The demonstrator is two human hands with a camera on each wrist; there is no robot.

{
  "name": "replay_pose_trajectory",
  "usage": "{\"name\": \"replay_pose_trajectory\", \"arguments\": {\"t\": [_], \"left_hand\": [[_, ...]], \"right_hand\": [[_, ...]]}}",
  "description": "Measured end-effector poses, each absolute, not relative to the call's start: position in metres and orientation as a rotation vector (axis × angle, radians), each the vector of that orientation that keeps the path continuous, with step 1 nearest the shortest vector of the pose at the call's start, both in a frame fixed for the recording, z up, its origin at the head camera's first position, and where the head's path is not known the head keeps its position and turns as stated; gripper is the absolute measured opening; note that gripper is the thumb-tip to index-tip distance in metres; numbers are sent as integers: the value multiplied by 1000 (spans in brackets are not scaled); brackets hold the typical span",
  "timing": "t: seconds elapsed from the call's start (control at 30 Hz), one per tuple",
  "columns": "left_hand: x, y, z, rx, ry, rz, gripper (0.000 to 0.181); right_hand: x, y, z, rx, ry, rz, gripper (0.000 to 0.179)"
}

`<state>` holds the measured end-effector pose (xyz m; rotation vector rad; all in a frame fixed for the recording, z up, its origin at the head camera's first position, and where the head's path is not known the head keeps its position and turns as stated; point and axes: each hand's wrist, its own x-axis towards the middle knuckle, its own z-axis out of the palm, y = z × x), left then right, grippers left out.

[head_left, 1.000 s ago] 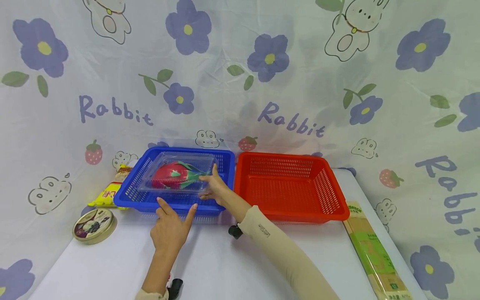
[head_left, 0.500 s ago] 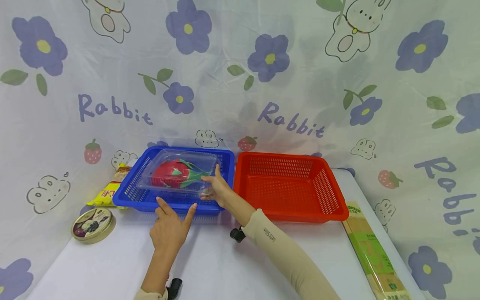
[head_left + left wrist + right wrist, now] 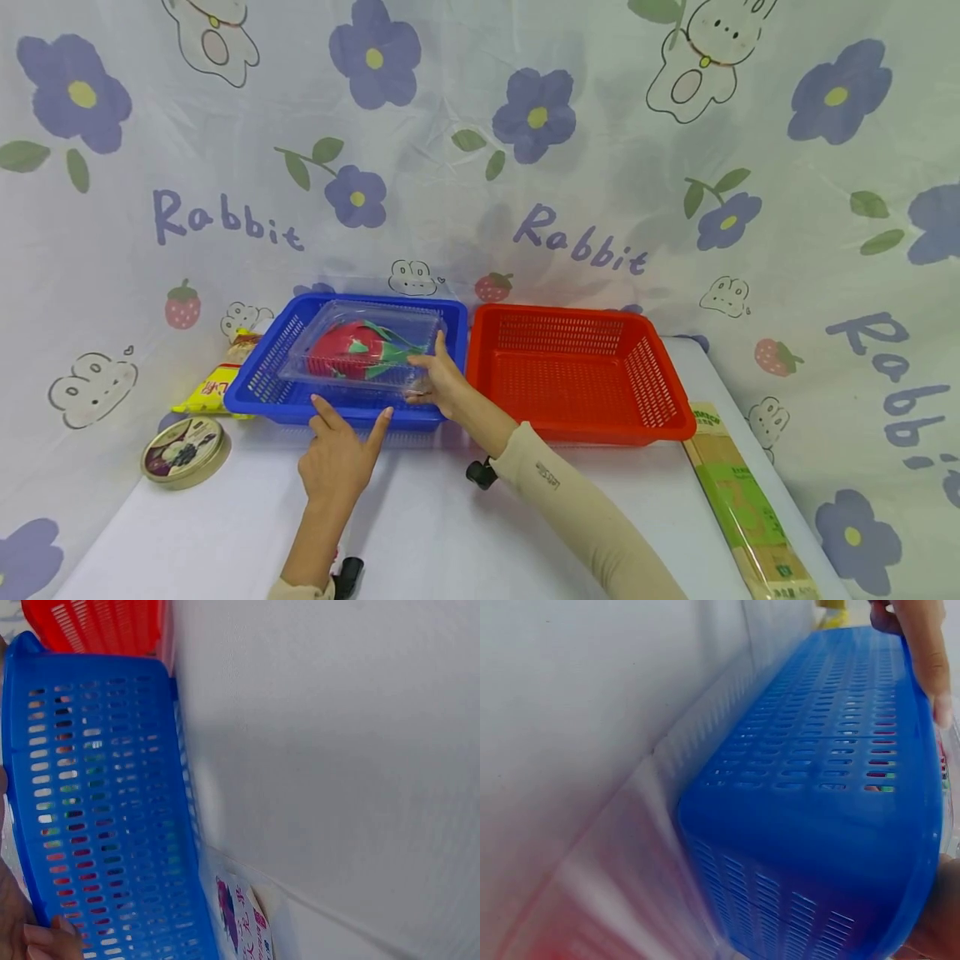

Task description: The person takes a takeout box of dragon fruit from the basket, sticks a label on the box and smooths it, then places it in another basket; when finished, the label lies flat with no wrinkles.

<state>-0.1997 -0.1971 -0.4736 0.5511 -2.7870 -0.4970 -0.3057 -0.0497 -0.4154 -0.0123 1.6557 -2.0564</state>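
Right hand (image 3: 444, 379) pinches clear box (image 3: 405, 321), dragon fruit (image 3: 347, 350) inside, blue basket (image 3: 273, 408) beneath; left hand (image 3: 337, 454) spread, touching basket. Grasp done; release, I judge, pending.

High overview, two close sidelong views
Head camera faces forward and down; both wrist cameras share the blue basket (image 3: 408, 419).

Can see, behind and at both sides of the white bench (image 3: 435, 533), a pale cloth wall (image 3: 442, 208), printed with purple flowers (image 3: 536, 117), rabbits (image 3: 686, 86), strawberries (image 3: 492, 288) and "Rabbit" lettering (image 3: 582, 243).
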Motion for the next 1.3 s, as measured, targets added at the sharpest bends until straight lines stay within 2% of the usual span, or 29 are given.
{"name": "replay_pose_trajectory", "arguments": {"t": [0.6,1.3], "left_hand": [[-201,-197,-474,551,-2782,-494,125],[-201,-196,-477,551,-2756,-491,124]], "right_hand": [[-298,-37,-407,17,1628,-2129,87],[-292,-25,-400,9,1627,-2122,86]]}}
